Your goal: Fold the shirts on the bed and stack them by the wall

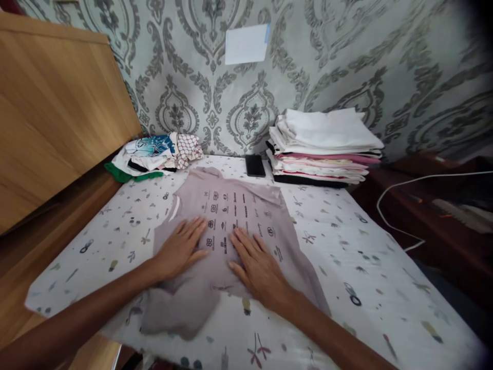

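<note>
A mauve-grey T-shirt (231,200) with rows of small black prints lies spread on a white patterned cloth (370,257), its collar toward the left. My left hand (179,249) rests flat on the shirt near the collar, fingers spread, holding nothing. On the shirt's lower middle lies my right hand (258,262), palm down with fingers extended, also holding nothing. One sleeve hangs toward me at the lower left, somewhat rumpled.
A tall stack of folded clothes (323,149) stands at the back right, beside a black phone (254,166). Crumpled clothes (154,154) lie at the back left near a wooden panel (61,103). A white cable (400,182) hangs at the right.
</note>
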{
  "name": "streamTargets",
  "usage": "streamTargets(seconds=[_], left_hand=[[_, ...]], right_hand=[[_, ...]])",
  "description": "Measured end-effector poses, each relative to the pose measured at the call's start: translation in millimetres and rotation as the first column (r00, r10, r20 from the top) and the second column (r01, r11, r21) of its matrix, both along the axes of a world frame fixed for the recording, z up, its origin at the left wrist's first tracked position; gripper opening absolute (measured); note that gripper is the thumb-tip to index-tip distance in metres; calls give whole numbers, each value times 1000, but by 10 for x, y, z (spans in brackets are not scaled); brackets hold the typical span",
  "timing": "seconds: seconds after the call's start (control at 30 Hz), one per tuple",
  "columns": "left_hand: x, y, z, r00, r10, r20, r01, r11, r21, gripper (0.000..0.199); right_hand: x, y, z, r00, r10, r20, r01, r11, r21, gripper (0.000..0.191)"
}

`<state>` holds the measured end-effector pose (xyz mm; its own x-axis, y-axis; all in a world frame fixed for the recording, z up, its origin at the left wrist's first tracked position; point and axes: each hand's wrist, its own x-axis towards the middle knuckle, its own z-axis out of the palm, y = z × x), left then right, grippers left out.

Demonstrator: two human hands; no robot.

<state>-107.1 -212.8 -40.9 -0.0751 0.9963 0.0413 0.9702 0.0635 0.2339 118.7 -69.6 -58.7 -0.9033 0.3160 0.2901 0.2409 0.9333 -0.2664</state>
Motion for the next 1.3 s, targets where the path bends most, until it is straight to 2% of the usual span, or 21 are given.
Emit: streamTargets(seconds=[0.07,0.17,0.27,0.33,0.37,0.43,0.53,0.57,0.63,0.67,0.73,0.8,0.87,0.93,0.97,1.03,1.07,1.1,1.2,1.3], left_hand=[[-276,-257,-132,992,71,-100,-71,997,2,71],[-710,-631,-196,977,138,-162,-135,990,30,70],[-963,-711,-186,976,150,-160,-143,988,54,75],[-964,-534,-141,977,156,-142,-145,986,84,76],[-908,-381,-105,981,148,-129,-138,986,89,75],[-703,25,-20,991,95,-93,-90,994,64,72],[-343,712,64,998,-64,-14,64,998,1,71],[-273,908,64,993,-116,11,116,993,-16,70],[-279,1176,27,987,-160,27,161,986,-52,69],[-357,1237,-3,989,-145,18,146,987,-65,68],[-622,1227,-61,998,-50,-24,48,996,-69,68],[-930,1116,-95,996,66,-60,-68,997,-31,67],[-1162,1015,-87,991,117,-57,-115,992,47,64],[-1251,1009,-32,994,110,-15,-107,985,133,58],[-1240,1051,11,995,95,14,-96,980,174,54],[-1136,1211,117,996,61,71,-77,967,244,47],[-1056,1317,170,995,40,95,-64,960,271,43],[-966,1430,217,993,14,114,-47,955,291,40],[-690,1751,279,984,-85,156,33,952,306,32],[-458,1967,190,964,-191,185,128,943,307,26]], right_hand=[[239,124,-127,998,-59,9,59,997,50,62],[770,410,-224,979,-205,11,202,971,127,62],[1149,668,-195,941,-339,0,334,925,184,57],[1161,790,-106,916,-401,-15,395,895,206,53],[1075,833,-50,911,-411,-29,408,889,206,50],[730,882,64,923,-380,-61,384,906,177,46],[-11,892,164,980,-189,-63,192,980,59,46],[-236,901,169,994,-101,-42,102,994,31,47],[-537,972,140,1000,-1,2,1,1000,2,48],[-594,1040,114,1000,13,21,-13,1000,-6,49],[-535,1227,65,999,-33,25,33,999,-15,48],[-329,1426,51,992,-118,-34,116,993,-36,45],[-111,1584,93,969,-211,-128,202,976,-78,39],[15,1704,182,908,-377,-185,341,918,-201,33],[32,1763,235,854,-491,-172,427,851,-307,30],[-11,1895,332,735,-675,-66,554,654,-516,28],[-57,1968,368,696,-718,2,580,560,-592,28],[-108,2043,394,677,-733,59,589,493,-640,30],[-246,2225,411,679,-718,152,584,403,-704,36],[-316,2305,380,669,-719,189,574,337,-746,40]])
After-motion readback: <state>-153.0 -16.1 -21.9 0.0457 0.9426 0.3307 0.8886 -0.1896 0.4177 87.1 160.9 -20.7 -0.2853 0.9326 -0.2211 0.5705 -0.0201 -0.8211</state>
